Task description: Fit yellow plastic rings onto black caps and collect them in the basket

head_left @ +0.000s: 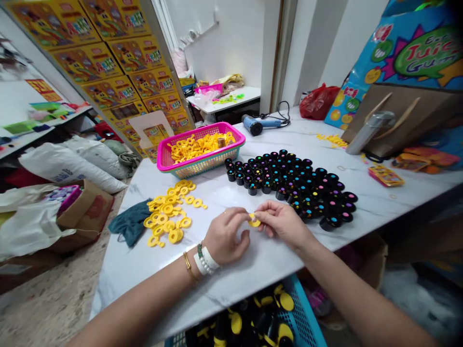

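Observation:
In front of me, the thumb and fingers of my right hand [284, 222] pinch a small yellow ring-shaped piece [254, 222]. My left hand [227, 235] reaches the same piece from the left, its curled fingertips at the edge and its thumb held apart below. Left of my hands lies a loose pile of yellow ring pieces with small tabs [167, 209]. To the right stand rows of short black cylinders [284, 176] with coloured dots on top; the nearest are close to my right hand.
Behind the pile is a pink-rimmed basket [201, 162] of yellow pieces. A dark green cloth [130, 222] lies at the left edge. Below the table's front edge sits a blue crate [307, 315] of black and yellow parts. A blue heat gun [262, 123] and paper bag [401, 118] are farther back.

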`<state>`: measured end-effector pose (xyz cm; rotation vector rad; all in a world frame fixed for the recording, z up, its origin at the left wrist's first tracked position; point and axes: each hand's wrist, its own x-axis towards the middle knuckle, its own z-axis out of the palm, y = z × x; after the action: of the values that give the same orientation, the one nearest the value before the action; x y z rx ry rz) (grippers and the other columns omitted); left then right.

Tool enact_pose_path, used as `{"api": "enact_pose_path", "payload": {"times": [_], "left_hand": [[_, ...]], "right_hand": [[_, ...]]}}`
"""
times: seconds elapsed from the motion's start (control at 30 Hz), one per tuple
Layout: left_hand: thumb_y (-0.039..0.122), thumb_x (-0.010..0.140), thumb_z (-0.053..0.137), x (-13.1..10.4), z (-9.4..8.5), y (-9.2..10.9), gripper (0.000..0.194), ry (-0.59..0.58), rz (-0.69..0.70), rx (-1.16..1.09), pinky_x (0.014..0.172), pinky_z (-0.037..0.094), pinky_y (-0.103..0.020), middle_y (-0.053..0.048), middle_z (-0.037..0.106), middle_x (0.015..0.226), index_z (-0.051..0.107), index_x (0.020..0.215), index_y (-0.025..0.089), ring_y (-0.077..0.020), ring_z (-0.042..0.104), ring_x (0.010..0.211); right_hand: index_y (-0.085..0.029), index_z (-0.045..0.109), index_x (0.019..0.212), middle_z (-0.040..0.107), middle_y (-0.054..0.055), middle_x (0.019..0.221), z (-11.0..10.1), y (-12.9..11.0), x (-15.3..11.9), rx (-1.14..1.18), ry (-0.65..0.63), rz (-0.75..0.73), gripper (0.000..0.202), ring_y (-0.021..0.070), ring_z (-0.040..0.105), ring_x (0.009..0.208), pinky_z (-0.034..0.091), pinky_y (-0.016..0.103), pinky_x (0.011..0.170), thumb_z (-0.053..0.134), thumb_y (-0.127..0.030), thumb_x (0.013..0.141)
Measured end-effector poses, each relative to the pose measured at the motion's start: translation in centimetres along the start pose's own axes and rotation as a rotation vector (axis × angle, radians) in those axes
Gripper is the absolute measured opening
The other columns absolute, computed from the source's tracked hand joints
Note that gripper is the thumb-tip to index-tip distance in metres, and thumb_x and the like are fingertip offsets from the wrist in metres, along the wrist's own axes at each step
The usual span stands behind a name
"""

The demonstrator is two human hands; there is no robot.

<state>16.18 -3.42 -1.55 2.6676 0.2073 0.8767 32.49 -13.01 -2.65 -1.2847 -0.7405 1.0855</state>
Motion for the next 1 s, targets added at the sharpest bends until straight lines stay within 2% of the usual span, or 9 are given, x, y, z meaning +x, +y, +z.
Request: {"api": "enact_pose_path", "payload": {"times": [0.13, 0.23, 0.33, 0.43, 0.57, 0.67, 0.73, 0.87, 1.0], "left_hand": [[0.034, 0.078, 0.063, 3.6, 1.4, -1.7, 0.027, 0.095, -0.372, 0.082, 0.071, 0.051, -0.031, -0.005, 0.062, 0.083, 0.058, 0.096, 0.015, -0.0166, 0.059, 0.074], [0.051, 0.075, 0.067, 6.4, 3.6, -3.0, 0.039, 0.005, -0.557, 0.168, 0.069, 0.048, -0.030, -0.004, 0.064, 0.081, 0.062, 0.093, 0.017, -0.0181, 0.060, 0.074], [0.057, 0.074, 0.066, 8.3, 5.4, -3.8, 0.042, -0.066, -0.654, 0.236, 0.067, 0.046, -0.029, -0.004, 0.066, 0.081, 0.065, 0.089, 0.018, -0.0193, 0.061, 0.074], [0.049, 0.078, 0.063, 8.8, 5.7, -3.6, 0.033, -0.080, -0.649, 0.262, 0.067, 0.045, -0.029, -0.005, 0.067, 0.082, 0.067, 0.090, 0.018, -0.0194, 0.062, 0.076], [0.042, 0.077, 0.064, 6.5, 3.7, -1.6, 0.029, -0.151, -0.557, 0.193, 0.067, 0.045, -0.028, -0.005, 0.067, 0.083, 0.068, 0.091, 0.017, -0.0189, 0.062, 0.076], [0.039, 0.075, 0.066, 3.0, 1.6, 0.4, 0.026, -0.256, -0.504, 0.092, 0.062, 0.043, -0.027, -0.004, 0.065, 0.077, 0.067, 0.088, 0.016, -0.0168, 0.059, 0.069], [0.034, 0.074, 0.066, 0.6, 0.7, 1.4, 0.025, -0.277, -0.486, 0.036, 0.062, 0.042, -0.027, -0.003, 0.064, 0.074, 0.066, 0.092, 0.016, -0.0152, 0.056, 0.066], [0.033, 0.077, 0.065, -2.3, 0.5, 1.7, 0.026, -0.251, -0.465, -0.066, 0.060, 0.041, -0.025, -0.001, 0.062, 0.073, 0.065, 0.096, 0.016, -0.0131, 0.054, 0.064], [0.036, 0.080, 0.063, -2.4, 1.0, 1.3, 0.022, -0.239, -0.455, -0.094, 0.060, 0.041, -0.026, -0.001, 0.062, 0.074, 0.066, 0.091, 0.017, -0.0136, 0.056, 0.066]], "right_hand": [[-0.017, 0.060, 0.080, 0.058, -0.004, 0.047, -0.2, 0.5, -0.3, -0.046, 0.145, -0.039, 0.027, 0.0051, 0.038, 0.032, 0.025, 0.017, 0.033, 0.071, -0.041, 0.075], [-0.018, 0.060, 0.084, 0.058, -0.004, 0.047, -0.1, 0.5, -0.7, -0.042, 0.127, -0.044, 0.024, 0.0051, 0.037, 0.033, 0.024, 0.017, 0.033, 0.070, -0.039, 0.076], [-0.018, 0.061, 0.090, 0.059, -0.004, 0.053, 0.0, 0.4, -0.8, -0.071, 0.105, -0.051, 0.025, 0.0061, 0.044, 0.038, 0.028, 0.017, 0.036, 0.071, -0.035, 0.074], [-0.018, 0.061, 0.094, 0.060, -0.004, 0.060, 0.0, 0.4, -0.7, -0.061, 0.096, -0.059, 0.031, 0.0080, 0.052, 0.046, 0.031, 0.017, 0.038, 0.075, -0.034, 0.071], [-0.015, 0.066, 0.084, 0.059, -0.003, 0.059, -0.4, 0.6, -0.6, 0.017, 0.052, -0.056, 0.026, 0.0061, 0.046, 0.046, 0.033, 0.018, 0.041, 0.078, -0.034, 0.071], [-0.014, 0.070, 0.082, 0.059, -0.002, 0.060, -0.9, 0.6, -0.8, 0.089, 0.025, -0.046, 0.023, 0.0055, 0.044, 0.048, 0.033, 0.018, 0.042, 0.076, -0.036, 0.075], [-0.014, 0.073, 0.082, 0.058, -0.002, 0.056, -1.1, 0.6, -1.0, 0.105, -0.027, 0.013, 0.025, 0.0054, 0.044, 0.046, 0.031, 0.016, 0.039, 0.076, -0.037, 0.075], [-0.014, 0.073, 0.085, 0.056, -0.004, 0.047, -1.0, 0.4, -1.3, 0.020, -0.137, 0.170, 0.026, 0.0045, 0.042, 0.037, 0.030, 0.015, 0.034, 0.079, -0.036, 0.072], [-0.015, 0.069, 0.078, 0.059, -0.003, 0.048, -0.2, 0.6, -1.3, -0.107, -0.096, 0.122, 0.024, 0.0041, 0.044, 0.035, 0.031, 0.013, 0.034, 0.080, -0.035, 0.072]]}}
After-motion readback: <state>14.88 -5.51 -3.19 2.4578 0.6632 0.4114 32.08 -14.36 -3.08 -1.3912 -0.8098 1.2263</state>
